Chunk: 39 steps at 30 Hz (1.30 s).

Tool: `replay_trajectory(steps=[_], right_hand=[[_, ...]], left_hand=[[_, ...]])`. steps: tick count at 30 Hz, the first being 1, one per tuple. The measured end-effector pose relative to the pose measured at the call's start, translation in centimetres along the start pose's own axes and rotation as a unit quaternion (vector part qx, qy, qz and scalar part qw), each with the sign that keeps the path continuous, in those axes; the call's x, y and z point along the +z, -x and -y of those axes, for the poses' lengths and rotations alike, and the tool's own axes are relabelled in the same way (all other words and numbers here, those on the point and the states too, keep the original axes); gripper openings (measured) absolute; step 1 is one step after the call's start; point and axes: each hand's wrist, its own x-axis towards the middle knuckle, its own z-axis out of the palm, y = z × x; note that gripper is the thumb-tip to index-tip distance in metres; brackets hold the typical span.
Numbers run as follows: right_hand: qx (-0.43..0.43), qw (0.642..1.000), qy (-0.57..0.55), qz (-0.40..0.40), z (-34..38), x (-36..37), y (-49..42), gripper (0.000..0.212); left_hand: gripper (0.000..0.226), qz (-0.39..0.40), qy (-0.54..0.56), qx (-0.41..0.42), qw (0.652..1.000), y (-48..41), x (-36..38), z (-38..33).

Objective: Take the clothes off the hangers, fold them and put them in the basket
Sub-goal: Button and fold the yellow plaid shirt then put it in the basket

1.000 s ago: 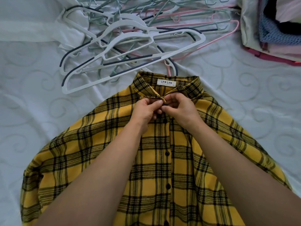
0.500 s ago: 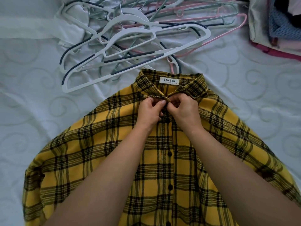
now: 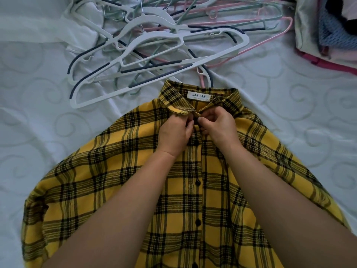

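At the far left corner of the bed (image 3: 38, 132) we see a crumpled white cloth (image 3: 29, 29) on the pale, swirl-patterned cover. Just beside it, along the far edge, a loose pile of hangers (image 3: 146, 41) lies tangled: white ones with dark grip strips on top, and thin green and pink ones beneath and to the right.

The yellow plaid shirt (image 3: 116, 180) lies spread flat, front up, over the middle of the bed and runs to the near edge. Its left sleeve reaches toward the near left corner, and its collar (image 3: 173, 95) points at the hangers. A pink hook and a dark hook touch the collar's far edge. We cannot tell whether they belong to a hanger inside the shirt.

The left hand (image 3: 174, 134) pinches the placket just below the collar, fingers curled tight on the cloth. A white label (image 3: 199, 96) reading LAN LAN shows inside the collar. The right hand (image 3: 218, 128) meets the left at the same spot, its fingers curled round the opposite edge of the placket, so both hands grip the shirt at the top button. Lower down, black buttons (image 3: 197, 182) are fastened along the front.

At the far right corner stands the basket (image 3: 301, 26), pale-walled with a red rim. It holds a blue knit and other clothes.
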Motion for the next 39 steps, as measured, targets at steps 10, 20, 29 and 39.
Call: replay_trajectory(steps=[10, 20, 29, 39], right_hand=[[-0.066, 0.977, 0.14, -0.147, -4.8, -8.9, 4.9, 0.02], [0.199, 0.977, -0.011, 0.079, -2.9, -12.3, 1.7, 0.014], [0.099, 0.983, 0.114, 0.104, -1.9, -17.1, 3.5, 0.023], [0.063, 0.998, 0.017, 0.024, 1.2, -18.5, 8.8, 0.068]], left_hand=[[0.028, -0.112, -0.029, -0.189, 0.975, 4.8, -9.0, 11.3], [0.01, 0.098, 0.139, -0.234, 0.957, 1.0, -10.9, 10.5], [0.016, 0.097, 0.107, -0.176, 0.974, 2.8, -14.5, 12.3], [0.025, 0.233, 0.239, -0.249, 0.909, 7.2, -18.7, 10.5]])
